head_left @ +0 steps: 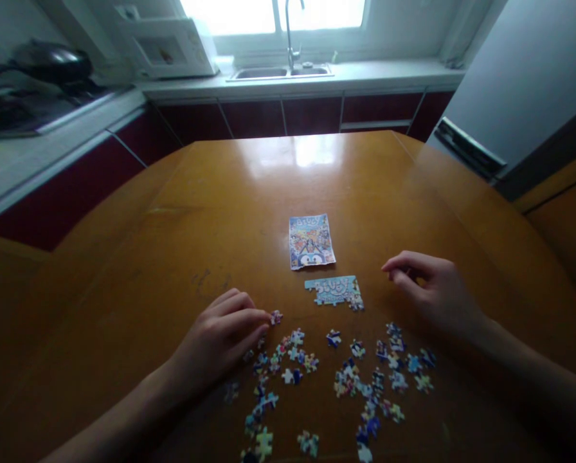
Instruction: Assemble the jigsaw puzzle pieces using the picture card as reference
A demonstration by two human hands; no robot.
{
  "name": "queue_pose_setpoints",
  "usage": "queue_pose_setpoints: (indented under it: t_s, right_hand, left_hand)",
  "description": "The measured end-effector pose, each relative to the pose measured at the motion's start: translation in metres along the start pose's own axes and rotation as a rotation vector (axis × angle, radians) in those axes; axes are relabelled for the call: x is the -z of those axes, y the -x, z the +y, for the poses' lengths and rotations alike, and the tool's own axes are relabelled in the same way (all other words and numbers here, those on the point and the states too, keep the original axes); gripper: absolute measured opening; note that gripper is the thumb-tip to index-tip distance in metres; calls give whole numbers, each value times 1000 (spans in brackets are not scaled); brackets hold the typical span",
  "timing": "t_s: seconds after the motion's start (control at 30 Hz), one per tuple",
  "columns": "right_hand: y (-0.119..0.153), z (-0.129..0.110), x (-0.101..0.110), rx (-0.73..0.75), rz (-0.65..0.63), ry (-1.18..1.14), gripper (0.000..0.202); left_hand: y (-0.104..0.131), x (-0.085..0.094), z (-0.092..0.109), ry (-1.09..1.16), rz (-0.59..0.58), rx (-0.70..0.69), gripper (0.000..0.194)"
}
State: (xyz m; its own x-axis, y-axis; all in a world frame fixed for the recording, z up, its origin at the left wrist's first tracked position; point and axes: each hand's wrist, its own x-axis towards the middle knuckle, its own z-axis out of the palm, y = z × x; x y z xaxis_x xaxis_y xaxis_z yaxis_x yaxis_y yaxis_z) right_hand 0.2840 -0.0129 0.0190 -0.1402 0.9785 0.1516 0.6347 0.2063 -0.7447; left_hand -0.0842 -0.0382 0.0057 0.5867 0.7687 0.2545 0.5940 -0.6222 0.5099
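Observation:
On the wooden table, my left hand [227,325] has its fingers curled together, with the fingertips at a small pinkish jigsaw piece [276,317]. To the right, my right hand [430,286] is raised slightly over the table, thumb and fingers closed in a pinch; what lies between them, if anything, is hidden. A joined section of jigsaw [335,290] with pale blue and white lettering lies between my hands. Just beyond it is a printed picture sheet [311,242] with cartoon figures. Several loose jigsaw pieces [292,375] are scattered nearer to me, in two rough clusters.
The wooden table [220,193] has a far edge facing a counter with a sink [281,72] and faucet. A microwave [170,48] and a dark pan [51,61] on the stove stand at the left. A refrigerator [524,83] is at the right.

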Motion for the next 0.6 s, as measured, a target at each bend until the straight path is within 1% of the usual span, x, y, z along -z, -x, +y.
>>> queue_pose_setpoints:
  t_s: [0.2, 0.43, 0.6]
  right_hand:
    - [1, -1, 0, 6, -8, 17, 15]
    - [1, -1, 0, -1, -9, -3, 15]
    - [0, -1, -1, 2, -7, -23, 14]
  left_hand:
    - [1, -2, -3, -12, 1, 0, 15]
    - [1, -4, -4, -6, -5, -16, 13]
    - [2, -5, -5, 17, 26, -31, 11]
